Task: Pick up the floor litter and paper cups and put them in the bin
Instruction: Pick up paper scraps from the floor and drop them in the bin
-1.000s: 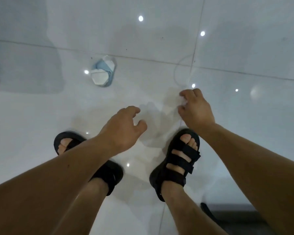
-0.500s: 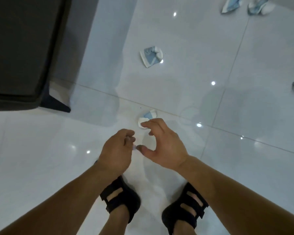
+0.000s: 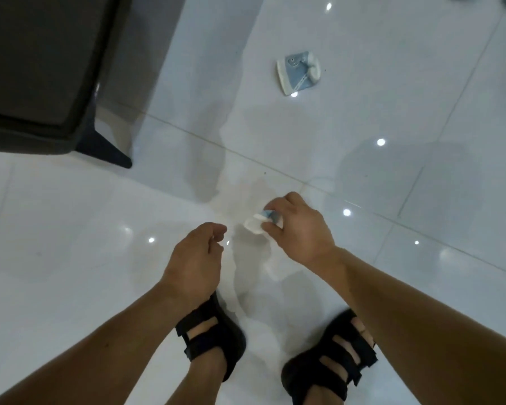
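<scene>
At the far left a dark piece of furniture (image 3: 35,68) stands on the white tiled floor (image 3: 70,229), as it did half a second ago. The left hand (image 3: 196,258) hangs over the tiles with its fingers loosely curled. Earlier it nearly touched the right thumb and now it is apart from it; whether it holds a scrap cannot be told. Just right of it, the crushed paper cup (image 3: 257,225), white with blue, sat free on the floor before. Now the right hand (image 3: 301,232), which was spread open above it, has its fingers and thumb curled round it, low by the tile seam. Whether the cup has left the floor cannot be told. Farther off, up and to the right, a flattened paper cup (image 3: 298,73) lies where it lay. Below the hands are two black sandals (image 3: 214,337).
</scene>
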Action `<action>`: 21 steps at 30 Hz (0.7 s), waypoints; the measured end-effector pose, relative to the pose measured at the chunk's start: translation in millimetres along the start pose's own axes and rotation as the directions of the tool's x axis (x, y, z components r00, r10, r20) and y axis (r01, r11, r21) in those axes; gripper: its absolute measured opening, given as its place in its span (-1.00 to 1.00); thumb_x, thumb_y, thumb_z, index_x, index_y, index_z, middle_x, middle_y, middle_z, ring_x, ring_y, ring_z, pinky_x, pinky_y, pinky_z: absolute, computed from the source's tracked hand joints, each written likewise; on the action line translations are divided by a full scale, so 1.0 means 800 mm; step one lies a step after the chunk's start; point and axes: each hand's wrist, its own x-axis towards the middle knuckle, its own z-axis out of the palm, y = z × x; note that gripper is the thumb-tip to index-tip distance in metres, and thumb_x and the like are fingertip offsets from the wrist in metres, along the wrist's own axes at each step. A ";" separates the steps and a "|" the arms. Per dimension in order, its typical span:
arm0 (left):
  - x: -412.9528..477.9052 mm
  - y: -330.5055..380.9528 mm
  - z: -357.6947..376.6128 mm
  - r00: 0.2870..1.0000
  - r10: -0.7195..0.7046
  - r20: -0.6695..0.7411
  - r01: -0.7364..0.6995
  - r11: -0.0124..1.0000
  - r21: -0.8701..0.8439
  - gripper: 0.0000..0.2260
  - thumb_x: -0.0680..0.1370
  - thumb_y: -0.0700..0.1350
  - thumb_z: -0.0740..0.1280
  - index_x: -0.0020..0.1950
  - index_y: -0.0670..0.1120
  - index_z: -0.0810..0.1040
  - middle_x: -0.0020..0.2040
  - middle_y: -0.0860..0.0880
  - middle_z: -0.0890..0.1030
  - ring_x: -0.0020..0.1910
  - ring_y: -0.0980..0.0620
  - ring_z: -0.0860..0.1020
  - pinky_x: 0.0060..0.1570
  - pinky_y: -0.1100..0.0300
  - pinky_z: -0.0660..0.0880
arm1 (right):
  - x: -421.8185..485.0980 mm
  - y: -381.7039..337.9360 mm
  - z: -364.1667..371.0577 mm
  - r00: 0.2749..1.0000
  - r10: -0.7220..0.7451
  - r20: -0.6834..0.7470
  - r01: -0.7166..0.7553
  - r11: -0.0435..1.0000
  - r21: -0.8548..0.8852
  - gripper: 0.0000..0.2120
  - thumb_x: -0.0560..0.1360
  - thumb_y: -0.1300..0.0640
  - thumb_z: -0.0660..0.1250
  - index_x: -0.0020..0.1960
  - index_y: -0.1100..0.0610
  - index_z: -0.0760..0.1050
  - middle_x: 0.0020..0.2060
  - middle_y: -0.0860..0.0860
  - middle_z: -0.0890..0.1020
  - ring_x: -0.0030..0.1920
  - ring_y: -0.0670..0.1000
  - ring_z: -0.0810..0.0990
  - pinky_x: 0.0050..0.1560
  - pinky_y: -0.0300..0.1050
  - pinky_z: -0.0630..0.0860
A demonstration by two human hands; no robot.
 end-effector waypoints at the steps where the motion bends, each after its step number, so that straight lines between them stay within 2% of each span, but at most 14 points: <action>1: -0.011 0.015 -0.007 1.000 0.018 0.004 -0.018 1.000 -0.012 -0.68 0.63 -0.24 0.07 0.31 -0.04 0.45 0.20 0.02 0.54 0.14 0.04 0.53 0.13 0.24 0.40 | -0.018 -0.016 -0.019 0.999 -0.051 0.014 0.050 0.997 0.063 -0.71 0.52 -0.04 0.37 0.20 0.04 0.52 0.07 -0.02 0.50 -0.25 -0.04 0.54 -0.11 -0.09 0.52; 3: -0.032 0.053 -0.025 0.998 0.061 0.019 -0.060 0.997 -0.049 -0.65 0.64 -0.24 0.07 0.37 -0.02 0.42 0.24 0.05 0.52 0.17 0.07 0.50 0.15 0.30 0.36 | -0.046 -0.050 -0.062 0.989 -0.143 0.042 0.135 0.979 0.154 -0.69 0.49 -0.05 0.41 0.18 0.03 0.51 0.04 -0.12 0.51 -0.37 -0.16 0.47 -0.13 -0.22 0.48; 6: -0.064 0.113 -0.063 0.993 0.098 0.062 -0.088 0.985 -0.147 -0.67 0.62 -0.23 0.09 0.29 0.01 0.50 0.21 0.09 0.56 0.13 0.13 0.51 0.08 0.33 0.36 | -0.069 -0.095 -0.128 0.983 -0.178 0.047 0.163 0.960 0.228 -0.67 0.48 0.01 0.43 0.18 0.04 0.46 -0.04 -0.27 0.43 -0.33 -0.12 0.54 -0.20 -0.44 0.36; 7: -0.074 0.130 -0.077 0.992 0.101 0.072 -0.085 0.977 -0.197 -0.68 0.61 -0.20 0.10 0.23 0.02 0.55 0.17 0.08 0.59 0.09 0.13 0.53 0.06 0.30 0.41 | -0.071 -0.107 -0.150 0.987 -0.155 0.035 0.141 0.959 0.246 -0.67 0.48 0.02 0.44 0.18 0.04 0.45 -0.10 -0.30 0.42 -0.29 -0.14 0.54 -0.21 -0.46 0.35; 9: -0.097 0.160 -0.107 0.989 0.089 0.117 -0.046 0.942 -0.334 -0.73 0.60 -0.13 0.14 0.14 0.04 0.60 0.09 0.04 0.63 0.06 0.06 0.57 0.14 0.10 0.50 | -0.075 -0.128 -0.188 0.992 -0.123 0.007 0.117 0.956 0.267 -0.65 0.47 0.04 0.45 0.19 0.06 0.43 -0.18 -0.35 0.39 -0.26 -0.24 0.51 -0.20 -0.49 0.36; 10: -0.109 0.173 -0.122 0.986 0.088 0.142 -0.026 0.920 -0.391 -0.76 0.57 -0.07 0.18 0.11 0.06 0.61 0.06 0.04 0.63 0.06 0.03 0.58 0.17 -0.01 0.51 | -0.077 -0.138 -0.204 0.992 -0.128 -0.006 0.125 0.956 0.266 -0.63 0.47 0.04 0.46 0.20 0.07 0.43 -0.18 -0.36 0.37 -0.26 -0.28 0.50 -0.19 -0.49 0.37; 12: -0.129 0.194 -0.148 0.980 0.099 0.172 -0.016 0.904 -0.428 -0.74 0.44 0.05 0.27 0.09 0.09 0.60 0.02 0.04 0.63 0.04 0.02 0.59 0.16 -0.06 0.52 | -0.080 -0.159 -0.231 0.988 -0.155 -0.026 0.156 0.953 0.260 -0.61 0.45 0.04 0.46 0.21 0.08 0.42 -0.13 -0.34 0.40 -0.23 -0.27 0.50 -0.18 -0.44 0.43; 14: -0.139 0.207 -0.163 0.980 0.107 0.166 -0.036 0.923 -0.383 -0.72 0.40 0.02 0.31 0.09 0.04 0.58 -0.02 0.02 0.62 -0.01 0.02 0.60 0.10 -0.01 0.55 | -0.081 -0.176 -0.252 0.980 -0.189 -0.062 0.198 0.954 0.225 -0.57 0.42 0.01 0.46 0.22 0.07 0.43 0.02 -0.28 0.43 -0.20 -0.25 0.50 -0.22 -0.46 0.44; 17: -0.135 0.216 -0.167 0.992 0.080 0.094 -0.042 0.936 -0.348 -0.83 0.55 -0.13 0.27 0.12 0.01 0.55 -0.02 0.02 0.60 -0.05 0.07 0.58 -0.06 0.19 0.52 | -0.069 -0.184 -0.276 0.971 -0.224 -0.086 0.233 0.965 0.117 -0.49 0.38 -0.20 0.37 0.24 0.02 0.44 0.15 -0.24 0.41 -0.21 -0.26 0.47 -0.26 -0.47 0.40; 19: -0.124 0.220 -0.162 0.995 0.096 0.035 -0.080 0.945 -0.318 -0.85 0.58 -0.15 0.24 0.10 0.04 0.51 -0.06 0.09 0.58 -0.09 0.15 0.55 -0.20 0.37 0.42 | -0.051 -0.173 -0.286 0.963 -0.262 -0.066 0.268 0.959 0.096 -0.44 0.39 -0.28 0.34 0.26 0.01 0.45 0.16 -0.21 0.44 -0.14 -0.25 0.47 -0.17 -0.32 0.50; 21: -0.105 0.221 -0.152 0.993 0.117 -0.027 -0.120 0.956 -0.268 -0.85 0.59 -0.14 0.22 0.11 0.05 0.48 -0.10 0.15 0.53 -0.13 0.21 0.51 -0.26 0.47 0.35 | -0.020 -0.144 -0.290 0.961 -0.273 -0.038 0.275 0.960 0.047 -0.40 0.42 -0.26 0.38 0.35 0.04 0.42 0.23 -0.13 0.46 0.06 -0.20 0.48 0.03 -0.21 0.54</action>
